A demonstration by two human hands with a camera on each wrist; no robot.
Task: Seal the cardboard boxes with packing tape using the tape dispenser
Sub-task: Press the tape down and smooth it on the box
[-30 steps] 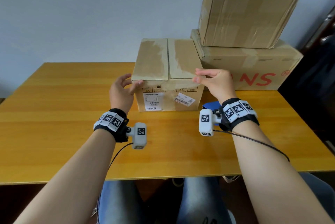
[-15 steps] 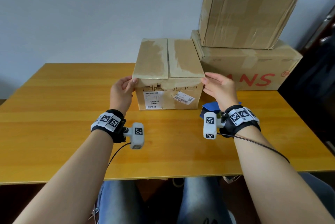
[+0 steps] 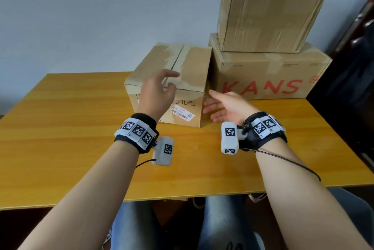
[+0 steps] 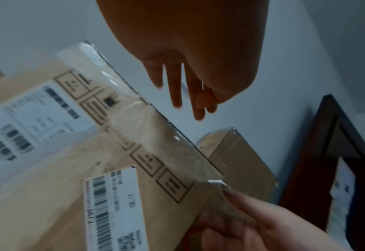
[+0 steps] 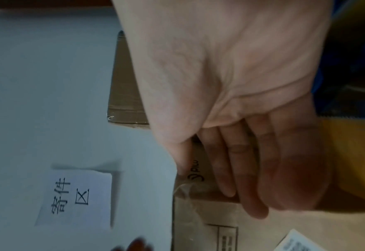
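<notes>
A small cardboard box (image 3: 194, 63) with shipping labels stands askew on the table, its top flaps shut and its right front corner nearest me. My left hand (image 3: 162, 90) hovers over the front top edge, fingers (image 4: 177, 88) straight and spread, holding nothing. My right hand (image 3: 222, 106) lies with straight fingers (image 5: 241, 161) against the box's right side, near that corner. The blue tape dispenser (image 5: 353, 59) lies on the table behind my right wrist, mostly hidden in the head view.
Two larger taped boxes are stacked at the back right: one marked KANS (image 3: 263, 75) and a plain one (image 3: 267, 15) on top. The yellow table (image 3: 70, 128) runs left. A dark door (image 3: 354, 67) stands at the right, and a paper sign (image 5: 76, 195) hangs on the wall.
The small box has been turned clockwise and now stands askew. My left hand left its left side and rose over the top. My right hand slid to the right front corner.
</notes>
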